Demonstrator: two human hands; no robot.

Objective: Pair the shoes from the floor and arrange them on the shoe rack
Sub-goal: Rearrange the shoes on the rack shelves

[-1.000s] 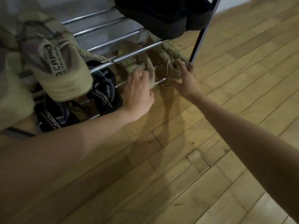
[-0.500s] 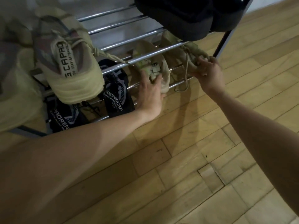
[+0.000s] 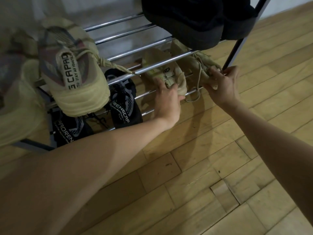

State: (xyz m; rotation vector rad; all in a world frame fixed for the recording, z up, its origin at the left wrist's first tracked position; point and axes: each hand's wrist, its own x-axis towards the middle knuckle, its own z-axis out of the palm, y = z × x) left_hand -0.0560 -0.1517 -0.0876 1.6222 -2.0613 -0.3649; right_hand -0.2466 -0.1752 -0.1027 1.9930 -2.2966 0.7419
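A chrome-barred shoe rack (image 3: 149, 67) fills the upper left. On its bottom tier sit two beige shoes side by side. My left hand (image 3: 166, 102) grips the heel of the left beige shoe (image 3: 162, 68). My right hand (image 3: 223, 85) holds the heel of the right beige shoe (image 3: 201, 62), whose lace hangs over the front bar. Left of them on the same tier stands a pair of black mesh shoes (image 3: 123, 99). On the tier above rests a yellowish sneaker (image 3: 71, 70), with its partner (image 3: 13, 92) at the far left edge.
Dark black shoes (image 3: 191, 19) sit on the upper tier at the right, above the beige pair. The rack's dark upright post (image 3: 237, 43) stands just right of my right hand. Wooden parquet floor (image 3: 203, 175) spreads in front.
Both hands stay on the beige shoes' heels. My left hand's fingers have closed further over the left shoe's heel, and my right hand has shifted slightly on the right shoe. The view has moved closer.
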